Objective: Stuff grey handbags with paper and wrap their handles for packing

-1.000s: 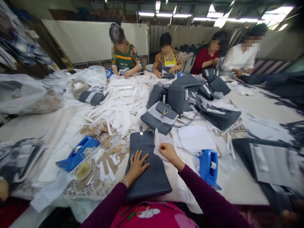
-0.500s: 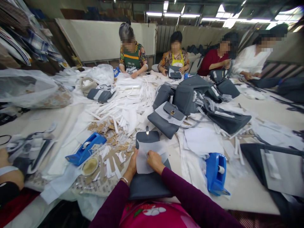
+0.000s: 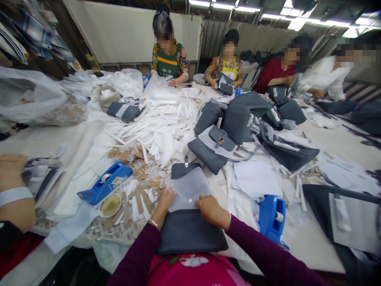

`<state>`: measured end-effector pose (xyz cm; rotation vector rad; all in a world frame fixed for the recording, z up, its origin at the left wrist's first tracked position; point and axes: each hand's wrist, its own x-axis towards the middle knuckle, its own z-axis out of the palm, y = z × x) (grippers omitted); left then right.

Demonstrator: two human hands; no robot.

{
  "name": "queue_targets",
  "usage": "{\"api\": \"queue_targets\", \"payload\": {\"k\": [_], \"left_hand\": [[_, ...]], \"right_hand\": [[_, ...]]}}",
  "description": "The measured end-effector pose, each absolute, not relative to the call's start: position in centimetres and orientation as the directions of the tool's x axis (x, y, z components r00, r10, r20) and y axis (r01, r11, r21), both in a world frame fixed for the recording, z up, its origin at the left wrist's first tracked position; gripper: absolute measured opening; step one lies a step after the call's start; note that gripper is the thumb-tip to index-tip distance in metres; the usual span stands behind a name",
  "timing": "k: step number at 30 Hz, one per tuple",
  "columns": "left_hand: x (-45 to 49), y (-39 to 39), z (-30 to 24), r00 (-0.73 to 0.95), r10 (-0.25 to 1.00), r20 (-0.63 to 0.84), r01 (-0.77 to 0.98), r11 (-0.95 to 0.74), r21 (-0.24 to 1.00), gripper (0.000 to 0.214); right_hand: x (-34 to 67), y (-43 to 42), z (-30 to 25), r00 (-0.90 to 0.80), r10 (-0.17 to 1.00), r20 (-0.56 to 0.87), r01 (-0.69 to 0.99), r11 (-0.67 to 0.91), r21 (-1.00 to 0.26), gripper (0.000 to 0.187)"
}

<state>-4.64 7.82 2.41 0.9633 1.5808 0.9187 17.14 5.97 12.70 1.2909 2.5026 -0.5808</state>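
The left hand (image 3: 164, 203) and the right hand (image 3: 212, 211) are both open and lie flat, not gripping. They touch the lower edge of a thin, see-through white sheet (image 3: 188, 186), which lies on a dark grey leather bag (image 3: 190, 234) right in front of the person. The hands seem to press there so the soft sheet stays flat and does not slide. The bag lies flat on the white surface (image 3: 315, 246), with a small metal clasp (image 3: 186, 163) at its top. A blue tape holder (image 3: 272, 216) sits near the right hand.
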Motion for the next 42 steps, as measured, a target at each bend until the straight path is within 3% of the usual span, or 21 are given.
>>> {"api": "queue_targets", "payload": {"k": [2,7,13,17,25,31,34,36,39,42], "left_hand": [[-5.2,8.2,2.0,-0.16,0.908,-0.388,0.141,0.41,0.901,0.043],[-5.7,9.1,1.2,-0.127,0.906,-0.403,0.126,0.418,0.9,0.04],[-5.6,9.5,0.8,-0.06,0.904,-0.423,0.048,0.426,0.903,0.044],[-5.7,9.6,0.7,-0.036,0.893,-0.448,0.017,0.449,0.893,0.039],[-5.8,9.6,2.0,0.015,0.887,-0.462,0.017,0.462,0.887,0.049],[-6.8,10.8,4.0,-0.106,0.912,-0.395,0.252,0.409,0.877,0.035],[-5.8,11.3,5.4,-0.199,0.944,-0.264,0.387,0.323,0.864,0.044],[-4.1,11.2,5.8,-0.088,0.986,-0.139,0.56,0.164,0.812,0.052],[-1.7,10.4,4.9,0.163,0.985,-0.053,0.778,-0.095,0.621,0.048],[-0.5,9.6,3.2,0.123,0.991,-0.057,0.852,-0.077,0.518,0.037]], "right_hand": [[17.3,6.7,13.4,-0.627,0.673,-0.393,0.777,0.579,-0.248,0.032],[15.6,9.5,11.3,-0.784,0.589,-0.196,0.62,0.722,-0.307,0.036],[15.3,8.9,6.1,-0.704,0.668,-0.242,0.706,0.619,-0.346,0.068],[15.9,7.9,5.2,-0.691,0.683,-0.237,0.717,0.605,-0.346,0.062],[15.8,8.4,4.6,-0.696,0.684,-0.218,0.711,0.615,-0.342,0.059],[15.8,8.2,4.3,-0.683,0.709,-0.178,0.718,0.605,-0.344,0.06],[15.8,8.0,4.2,-0.686,0.711,-0.152,0.71,0.611,-0.35,0.06],[15.9,7.9,4.1,-0.686,0.714,-0.14,0.708,0.612,-0.351,0.06],[15.9,7.9,3.9,-0.684,0.718,-0.132,0.708,0.609,-0.357,0.06],[16.0,8.0,3.5,-0.693,0.712,-0.115,0.696,0.619,-0.364,0.063]]}}
